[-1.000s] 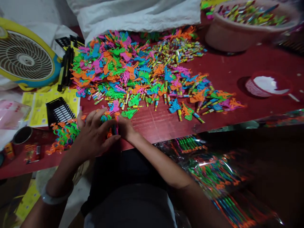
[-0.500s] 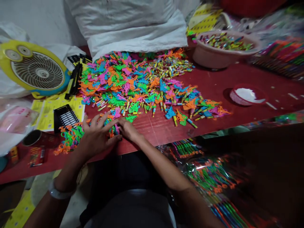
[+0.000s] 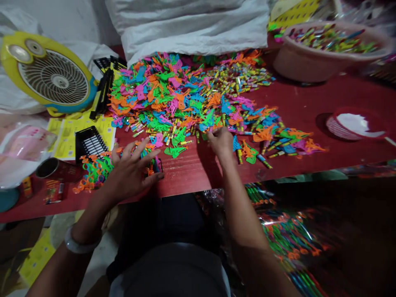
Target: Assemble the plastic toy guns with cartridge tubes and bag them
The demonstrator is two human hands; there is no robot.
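Note:
My left hand lies with fingers spread over a row of small coloured plastic pieces, green with orange round ends. Beside its thumb shows the dark end of a tray with pink and orange pieces in it. My right hand is at the front edge of a big pile of flat plastic toy pieces in orange, green, blue and pink. Its fingers are pinched together next to a blue and green piece; what is between them is hidden. Small yellow-banded tubes are mixed into the pile.
A yellow and blue fan stands at the left, near a black slotted tray and a dark cup. A pink basin of small parts and a red basket are at the right. A white sack backs the pile.
My right hand has moved right and away from the left hand, over to the pile's front edge. The left hand stays spread over the row of pieces. The view has shifted slightly.

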